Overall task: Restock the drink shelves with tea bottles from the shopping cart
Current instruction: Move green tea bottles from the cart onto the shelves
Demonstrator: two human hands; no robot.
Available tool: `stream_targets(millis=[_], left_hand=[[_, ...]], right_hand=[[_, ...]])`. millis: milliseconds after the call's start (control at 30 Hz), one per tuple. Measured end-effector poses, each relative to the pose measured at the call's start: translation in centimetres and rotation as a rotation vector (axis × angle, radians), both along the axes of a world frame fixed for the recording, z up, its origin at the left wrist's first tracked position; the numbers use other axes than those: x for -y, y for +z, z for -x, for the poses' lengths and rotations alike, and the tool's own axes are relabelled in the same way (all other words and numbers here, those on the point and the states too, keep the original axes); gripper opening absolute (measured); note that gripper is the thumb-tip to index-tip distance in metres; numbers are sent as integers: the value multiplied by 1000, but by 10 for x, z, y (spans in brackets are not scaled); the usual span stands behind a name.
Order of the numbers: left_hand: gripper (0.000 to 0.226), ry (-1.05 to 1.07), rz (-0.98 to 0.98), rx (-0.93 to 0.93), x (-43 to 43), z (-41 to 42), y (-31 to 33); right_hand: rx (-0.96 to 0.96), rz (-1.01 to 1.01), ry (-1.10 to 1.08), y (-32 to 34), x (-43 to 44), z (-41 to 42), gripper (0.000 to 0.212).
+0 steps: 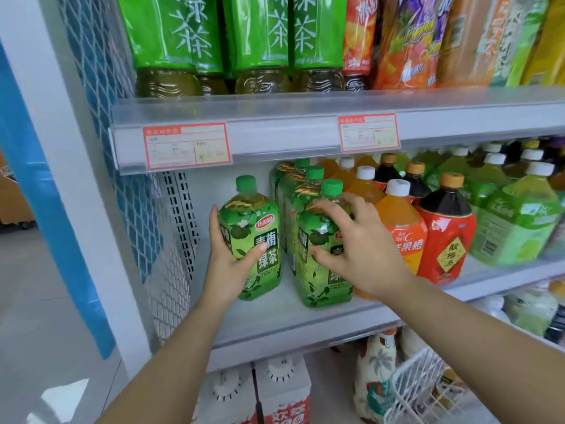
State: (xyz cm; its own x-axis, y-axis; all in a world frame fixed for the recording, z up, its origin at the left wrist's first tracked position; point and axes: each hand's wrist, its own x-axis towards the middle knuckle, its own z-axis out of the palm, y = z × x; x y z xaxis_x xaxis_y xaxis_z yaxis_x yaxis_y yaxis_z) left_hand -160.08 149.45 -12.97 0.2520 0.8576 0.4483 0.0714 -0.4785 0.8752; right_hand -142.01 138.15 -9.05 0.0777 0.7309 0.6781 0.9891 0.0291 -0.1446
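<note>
The step in hand is placing and squaring up stock on the middle shelf (275,319). The left hand (227,258) grips a green plum tea bottle (253,237) around its lower body, fingers behind and thumb across the label. The bottle stands upright on the shelf, at 9 o'clock of its neighbours, with a gap between. The right hand (360,249) lies spread on the front bottle of the green row (318,270), fingers nearly straight, touching rather than clasping it.

As I judge it, the next move calls for sliding the held bottle toward 3 o'clock to close that gap, label facing out, then letting go and reaching down for another. The shopping cart (419,381) shows only as a white wire corner at 5 o'clock; what it holds is too blurred to tell.

At 3 o'clock of the green row stand orange juice bottles (397,221) and a red-labelled dark bottle (446,231). At 12 o'clock, the upper shelf carries tall green tea bottles (171,41) above a price tag (186,145). A blue mesh panel (101,71) closes the rack at 10 o'clock, with grey floor (30,286) at 8 o'clock.
</note>
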Motion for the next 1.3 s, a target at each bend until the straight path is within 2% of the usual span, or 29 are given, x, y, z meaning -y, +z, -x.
stream_targets(millis=[67, 167, 267, 400, 567, 700, 933, 1033, 1100, 1133, 1233, 1300], left_hand=[[107, -14, 27, -58, -15, -3, -1], [108, 82, 3, -139, -32, -16, -6], [103, 178, -183, -328, -28, -29, -21], [116, 195, -330, -605, -36, -29, -44], [120, 224, -311, -798, -63, -35, -31], [124, 248, -293, -878, -85, -41, -22], [120, 115, -269, -993, -111, -34, -17], [111, 97, -211, -1059, -107, -30, -5], [91, 129, -134, -1042, -89, -32, 3], [78, 150, -128, -977, -73, -33, 6], [44, 193, -308, -544, -9, -36, 0], [32, 134, -420, -254, 38, -40, -11]], right_hand=[[-5, -2, 3, -1, 0, 0, 66], [-4, 1, -7, -2, 0, 1, 66], [6, -7, -17, -4, -1, -1, 67], [16, -14, -15, -6, -2, -3, 67], [25, -33, -11, -7, -3, -5, 68], [38, -47, -12, -8, -5, -6, 68], [47, -81, -6, -11, -7, -7, 67], [41, -78, -10, -12, -7, -5, 69], [53, -66, -3, -12, -5, -4, 70], [45, -43, 8, -12, -3, -3, 71], [-8, 65, 57, -9, 11, -5, 70], [72, 68, 77, -13, 33, -14, 59]])
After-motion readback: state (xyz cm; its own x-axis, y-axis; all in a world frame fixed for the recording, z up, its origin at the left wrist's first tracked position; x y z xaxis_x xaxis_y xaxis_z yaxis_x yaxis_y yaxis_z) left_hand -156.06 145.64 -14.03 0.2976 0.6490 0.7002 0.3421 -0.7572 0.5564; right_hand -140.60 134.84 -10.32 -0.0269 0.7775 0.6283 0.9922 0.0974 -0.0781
